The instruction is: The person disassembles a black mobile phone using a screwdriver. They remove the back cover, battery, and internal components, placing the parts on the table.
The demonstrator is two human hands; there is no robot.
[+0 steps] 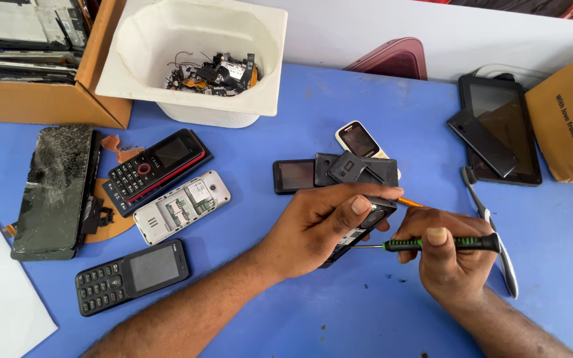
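Observation:
My left hand (323, 225) grips a small black phone body (366, 222), tilted on the blue table (286, 311). My right hand (449, 255) holds a screwdriver (442, 243) with a green and black handle, lying level, its metal tip touching the phone body. An orange stick (408, 202) pokes out just behind the phone. Beyond my hands lies a pile of black phone parts (359, 169) and a white keypad phone (359, 140).
A white tub (167, 99) of small scrap parts stands at the back. Several keypad phones (157, 169) and a cracked screen panel (54, 189) lie left. A black tablet (502, 126), cardboard boxes (568, 119) and white tweezers (505, 258) are right.

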